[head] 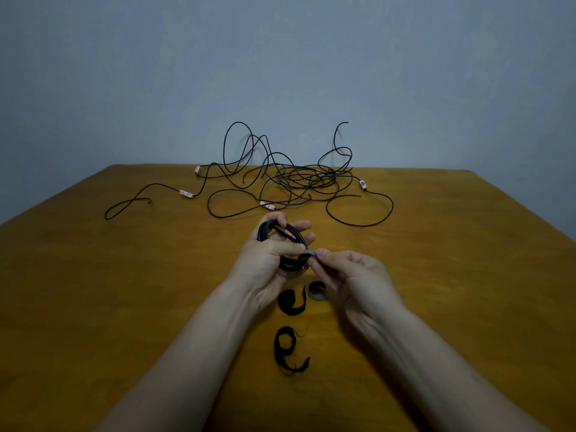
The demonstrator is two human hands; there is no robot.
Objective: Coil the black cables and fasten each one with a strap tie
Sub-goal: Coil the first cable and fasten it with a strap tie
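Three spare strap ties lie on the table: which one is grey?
The rolled grey tie beside the right hand; the middle tie and the nearest tie are black.

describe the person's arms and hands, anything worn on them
The left hand and right hand are bare, with no gloves, rings or watch showing. The left forearm and right forearm are bare too, with no sleeve down to the picture's bottom edge.

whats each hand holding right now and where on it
The left hand grips the coiled black cable around its left side, thumb across the front. The right hand pinches the end of the grey strap tie at the coil's right edge.
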